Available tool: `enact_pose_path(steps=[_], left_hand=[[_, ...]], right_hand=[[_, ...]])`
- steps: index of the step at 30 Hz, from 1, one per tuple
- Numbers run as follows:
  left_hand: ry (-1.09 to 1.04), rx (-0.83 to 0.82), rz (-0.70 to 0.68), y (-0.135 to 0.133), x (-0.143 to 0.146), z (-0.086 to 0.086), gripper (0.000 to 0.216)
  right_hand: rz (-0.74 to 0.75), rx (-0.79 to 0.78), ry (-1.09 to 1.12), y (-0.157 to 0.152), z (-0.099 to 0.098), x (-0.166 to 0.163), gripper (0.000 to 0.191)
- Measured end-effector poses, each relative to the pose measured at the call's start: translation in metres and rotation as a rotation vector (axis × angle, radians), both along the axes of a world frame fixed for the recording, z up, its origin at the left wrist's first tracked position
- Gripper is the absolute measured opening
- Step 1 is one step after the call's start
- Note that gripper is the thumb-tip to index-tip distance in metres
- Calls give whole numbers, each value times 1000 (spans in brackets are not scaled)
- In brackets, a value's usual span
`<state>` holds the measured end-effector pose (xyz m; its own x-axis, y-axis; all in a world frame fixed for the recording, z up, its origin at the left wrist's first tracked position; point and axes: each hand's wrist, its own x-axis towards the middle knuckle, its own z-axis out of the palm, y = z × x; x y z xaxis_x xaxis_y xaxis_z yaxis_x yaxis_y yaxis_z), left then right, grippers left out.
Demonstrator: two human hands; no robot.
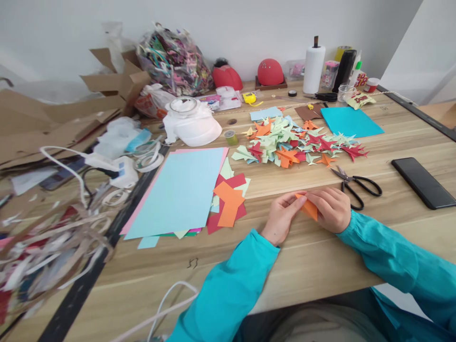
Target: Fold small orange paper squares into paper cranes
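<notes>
A small folded piece of orange paper [310,210] is pinched between my two hands, just above the table near its front edge. My left hand [281,216] grips its left corner with thumb and fingers. On the other side my right hand [331,209] has its fingers closed over the paper's upper right edge, hiding part of it. Black-handled scissors [351,183] lie partly spread beyond my right hand. Behind both hands is a heap of small folded paper shapes [281,137] in pale green, orange, red and blue.
Left of my hands are loose orange and red paper pieces [230,204] and large light blue sheets [181,190]. A black phone [423,183] lies at the right. Further back are a turquoise sheet [351,122], a white bottle [314,71] and tape [231,137]. Cables and scraps clutter the far left.
</notes>
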<state>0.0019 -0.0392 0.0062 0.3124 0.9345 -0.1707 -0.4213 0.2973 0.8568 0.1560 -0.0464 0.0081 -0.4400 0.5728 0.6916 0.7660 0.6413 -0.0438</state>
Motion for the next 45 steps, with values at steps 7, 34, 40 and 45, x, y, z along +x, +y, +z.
enact_pose_path(steps=[7,34,40,45], left_hand=[[80,119,32,0,-1,1,26],[279,317,193,8,-13,0,11],[271,331,224,8,-14,0,13],[289,317,259,8,-14,-1,12]], right_hand=[[-39,-9,87,1,-2,-1,18],[110,-626,592,4,-2,-11,13],[115,-752,740,8,-6,-11,19],[170,-842,720,7,-5,-12,20]])
